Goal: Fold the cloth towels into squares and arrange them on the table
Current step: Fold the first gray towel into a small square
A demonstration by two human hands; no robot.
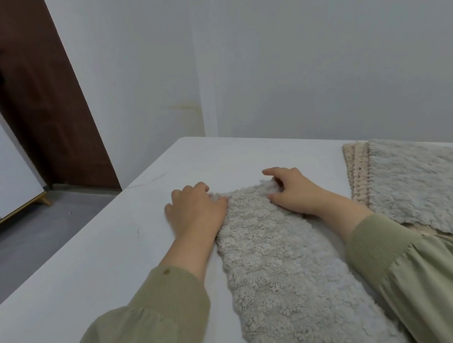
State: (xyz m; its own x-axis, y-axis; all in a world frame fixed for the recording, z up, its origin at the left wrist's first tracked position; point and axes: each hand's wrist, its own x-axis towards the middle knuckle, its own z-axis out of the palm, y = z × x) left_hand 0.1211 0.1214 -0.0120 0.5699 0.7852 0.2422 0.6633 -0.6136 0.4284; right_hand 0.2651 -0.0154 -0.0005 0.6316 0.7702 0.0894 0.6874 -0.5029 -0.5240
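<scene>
left hand (pixel 196 211) lies palm down at the far left corner of the grey towel (pixel 273 272), fingers curled loosely, thumb tip pressed onto the towel's far edge; the fingertips are tucked out of sight, so whether they pinch the corner or only pin it cannot be told. right hand (pixel 290 190) sits at the far right corner of the same towel, fingers bent in a half-closed claw, index finger stretched forward over the edge, thumb flat on the pile; a small tuft of fabric bunches up under the bent fingers, which looks like a light pinch. the grey towel is a long narrow strip, apparently doubled lengthwise, running from the near edge of view away between the two forearms on the white table (pixel 104 266). its surface is thick, nubby fleece with a bumpy, ridged far edge. to the right, just beside the right forearm, a second grey towel (pixel 425 182) lies spread flat, shaggier in texture, resting on top of a pinkish-beige towel (pixel 357 175) whose ribbed edge shows along its left side and again below its near edge. both sleeves (pixel 157 324) are pale olive with ribbed knit cuffs. the table top is smooth, matt and rounded at its far corner; behind it a plain grey wall (pixel 291 54).
</scene>
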